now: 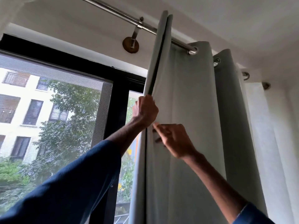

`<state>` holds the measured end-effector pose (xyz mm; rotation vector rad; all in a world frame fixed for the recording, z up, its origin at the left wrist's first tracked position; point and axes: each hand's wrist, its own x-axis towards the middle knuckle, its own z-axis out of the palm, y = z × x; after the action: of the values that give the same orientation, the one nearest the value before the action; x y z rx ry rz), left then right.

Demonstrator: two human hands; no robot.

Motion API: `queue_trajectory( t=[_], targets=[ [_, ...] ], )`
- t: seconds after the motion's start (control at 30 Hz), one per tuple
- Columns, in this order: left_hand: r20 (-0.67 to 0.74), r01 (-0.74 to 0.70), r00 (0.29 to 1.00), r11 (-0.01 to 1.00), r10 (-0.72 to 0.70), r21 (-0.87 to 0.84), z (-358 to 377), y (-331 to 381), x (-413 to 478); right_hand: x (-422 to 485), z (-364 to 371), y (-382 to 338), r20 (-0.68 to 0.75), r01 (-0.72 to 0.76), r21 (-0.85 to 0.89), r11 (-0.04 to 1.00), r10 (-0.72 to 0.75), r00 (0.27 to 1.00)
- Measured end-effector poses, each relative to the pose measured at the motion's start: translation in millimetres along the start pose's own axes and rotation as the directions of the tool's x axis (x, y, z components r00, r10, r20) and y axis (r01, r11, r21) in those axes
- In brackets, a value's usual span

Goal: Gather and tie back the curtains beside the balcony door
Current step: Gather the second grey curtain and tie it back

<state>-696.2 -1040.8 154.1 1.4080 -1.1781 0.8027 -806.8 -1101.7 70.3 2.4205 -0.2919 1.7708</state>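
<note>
Overhead, left hand [145, 110] grips curtain [191, 110] edge; right hand [174, 139] maybe touches it.

Standing here, I can find nothing to read. The curtain [186, 110] is plain cloth, the rod [113, 12] is bare metal, the black door frame [119, 110] carries no mark, and the building [24, 94] outside shows no sign or number that can be made out.
</note>
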Motion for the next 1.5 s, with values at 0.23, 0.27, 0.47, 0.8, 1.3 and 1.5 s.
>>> queue_trajectory(
  t=[0.23,0.27,0.47,0.8,1.3,1.5],
  targets=[
    [-0.147,0.005,0.989,0.991,0.015,0.133,0,4,18,38,-65,80,-0.531,-0.219,-0.056,0.974,0.157,0.833],
    [-0.17,-0.006,0.985,0.989,0.031,0.145,1,6,21,42,-75,86,-0.597,-0.29,-0.074,0.954,0.191,0.779],
    [-0.303,-0.136,0.932,0.966,0.201,0.221,10,10,25,63,-105,129,-0.43,-0.683,0.046,0.729,0.632,0.645],
    [-0.366,-0.219,0.865,0.915,0.343,0.338,12,-2,29,83,-62,82,-0.231,-0.395,-0.457,0.797,0.322,0.918],
    [-0.168,-0.261,0.932,0.915,0.322,0.308,-9,-10,22,87,-28,-14,-0.006,0.107,-0.563,0.82,-0.134,0.991],
    [-0.058,-0.496,0.862,0.861,0.504,0.107,10,-10,7,67,-32,10,-0.112,-0.051,-0.478,0.877,-0.003,0.994]
  ],
)
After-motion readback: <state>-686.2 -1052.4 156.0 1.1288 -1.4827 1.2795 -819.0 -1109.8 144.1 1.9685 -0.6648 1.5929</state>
